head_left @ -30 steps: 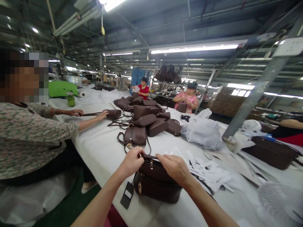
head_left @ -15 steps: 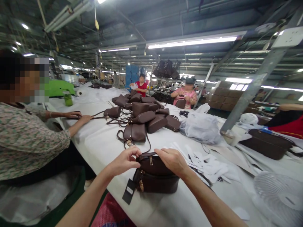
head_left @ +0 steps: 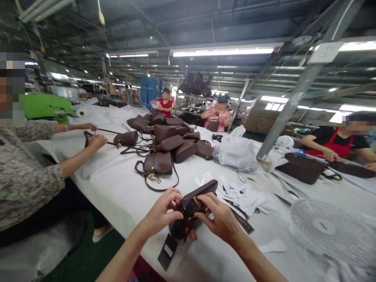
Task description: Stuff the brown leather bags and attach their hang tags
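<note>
A small dark brown handbag (head_left: 199,190) is held between my two hands over the near part of the white table (head_left: 117,207). My left hand (head_left: 164,209) grips its left end, fingers bent round the edge. My right hand (head_left: 216,215) has thumb and fingers closed on the bag's front, by a gold zipper pull. From the bag's lower left hangs a black tag (head_left: 167,252) with a pale label. Just beyond, another brown handbag (head_left: 158,163) with a looped strap lies in front of a pile of similar bags (head_left: 169,135).
White paper strips (head_left: 241,196) lie right of my hands, a white fan (head_left: 323,227) beyond them. A clear plastic bundle (head_left: 236,150) sits near the grey post (head_left: 282,121). At left, a co-worker's hand (head_left: 98,141) holds a strap; other co-workers stand at the far side and right.
The handbag has been turned and tilted in my hands. My right hand has moved from its top edge to its front. My view has swung right; the left co-worker's hands have pulled the strap.
</note>
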Motion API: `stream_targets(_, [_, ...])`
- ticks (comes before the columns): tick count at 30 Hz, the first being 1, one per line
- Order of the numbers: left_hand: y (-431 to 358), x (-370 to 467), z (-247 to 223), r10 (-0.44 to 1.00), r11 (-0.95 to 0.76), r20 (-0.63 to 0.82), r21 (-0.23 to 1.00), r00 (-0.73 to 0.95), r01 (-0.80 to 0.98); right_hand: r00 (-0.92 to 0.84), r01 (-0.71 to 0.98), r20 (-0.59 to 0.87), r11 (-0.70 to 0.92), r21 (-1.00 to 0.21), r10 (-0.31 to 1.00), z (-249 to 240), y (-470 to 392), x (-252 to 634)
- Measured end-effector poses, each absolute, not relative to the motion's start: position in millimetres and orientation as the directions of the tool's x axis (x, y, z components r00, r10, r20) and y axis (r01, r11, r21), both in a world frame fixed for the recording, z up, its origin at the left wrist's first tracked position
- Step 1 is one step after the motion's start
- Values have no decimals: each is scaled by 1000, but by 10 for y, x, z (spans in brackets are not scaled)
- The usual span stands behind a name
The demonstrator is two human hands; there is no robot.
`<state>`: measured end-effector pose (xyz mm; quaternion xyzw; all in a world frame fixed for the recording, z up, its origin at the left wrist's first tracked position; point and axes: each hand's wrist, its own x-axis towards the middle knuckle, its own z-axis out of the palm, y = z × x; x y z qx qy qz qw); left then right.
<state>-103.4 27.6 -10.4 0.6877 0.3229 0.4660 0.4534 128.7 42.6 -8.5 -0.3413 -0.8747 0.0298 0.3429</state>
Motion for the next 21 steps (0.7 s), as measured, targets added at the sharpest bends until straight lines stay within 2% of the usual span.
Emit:
stream_targets(2, [297,-1089,-83,854,-356,325,935,407,1,-550,552,568,777,-303,612,-86,418,1253])
stream_targets(6, [344,-1115,-74,862,-343,306,939,403,19,-543,521,598,795,-310,589,21,494,1175])
stream_targets(10, [376,-1054,-157,860,-399,369,917,354,13,-440,549,587,721,-422,679,123,511,1131])
stream_targets(14, [379,-948,-280,871,-389,393,918,296,-76,-398,520,462,609,-599,793,162,499,1135])
stream_targets(18, [357,-811,-361,879,-420,426,904,213,-74,-425,514,337,530,-674,840,246,546,1161])
stream_targets(21, [336,-702,-395,874,-452,456,890,166,-68,-352,543,200,374,-752,914,330,573,1142])
